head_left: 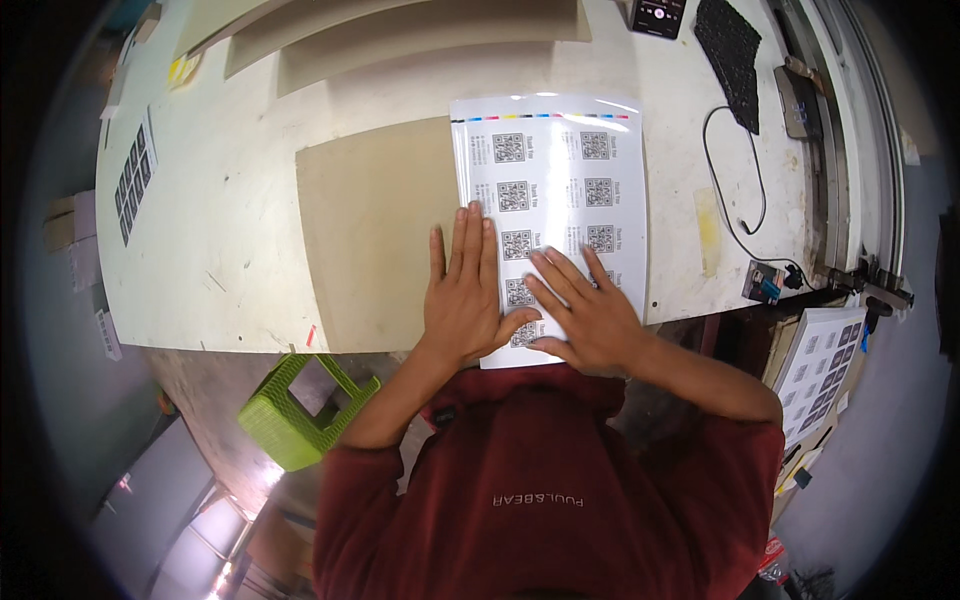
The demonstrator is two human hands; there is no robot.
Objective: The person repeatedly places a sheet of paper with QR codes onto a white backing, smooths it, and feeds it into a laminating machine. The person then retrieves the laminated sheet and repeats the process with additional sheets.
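Observation:
A glossy white printed sheet (555, 215), with two columns of square black codes and a strip of colour marks at its far end, lies in front of me and overhangs the table's near edge. Its left side rests over a tan cardboard sheet (375, 230). My left hand (467, 300) lies flat along the printed sheet's left edge, fingers pointing away from me. On the sheet's near half, my right hand (592, 318) is spread flat, its fingers angled to the far left. The two thumbs nearly meet. Neither hand grips anything; some codes are hidden under the right hand.
Large cardboard pieces (420, 50) lie at the table's far side. To the right are a phone (657, 15), a black jagged scrap (728, 60), a cable (762, 190) and a metal rail (860, 150). A green plastic stool (285, 425) stands below left; printed sheets (815, 375) are stacked lower right.

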